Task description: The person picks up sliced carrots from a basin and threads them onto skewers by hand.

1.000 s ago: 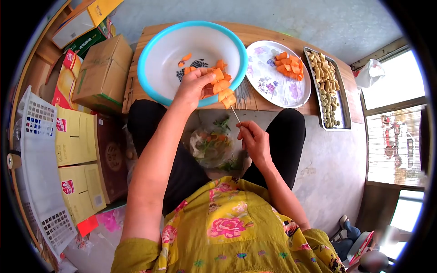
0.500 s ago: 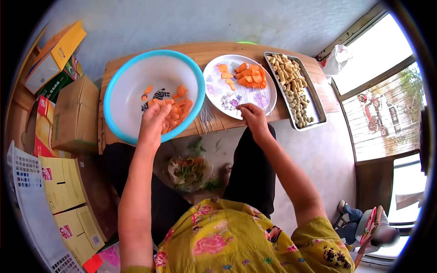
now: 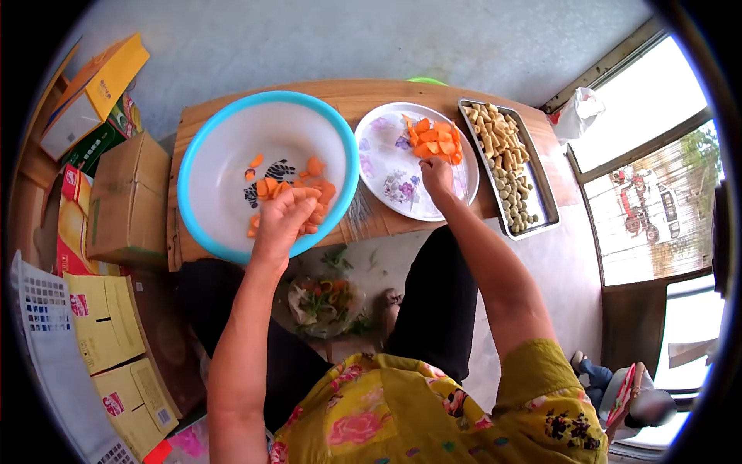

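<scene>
My left hand is closed over the white basin with the blue rim, its fingers around carrot slices that are partly hidden. More slices lie in the basin beside the hand. My right hand pinches the near end of a thin skewer at the patterned plate; the skewer itself is mostly hidden. Its carrot slices reach the left side of the orange pile on the plate. Several loose thin skewers lie on the wooden table between basin and plate.
At the right, a metal tray holds tan tube-shaped pieces and round greenish ones. A bag of vegetable scraps lies on the floor between my legs. Cardboard boxes stand at the left. Another person sits at the lower right.
My right hand has moved up and right with the skewered carrot slices, from the plate's left side to the pile. My left hand stays over the basin. The view has shifted slightly.
</scene>
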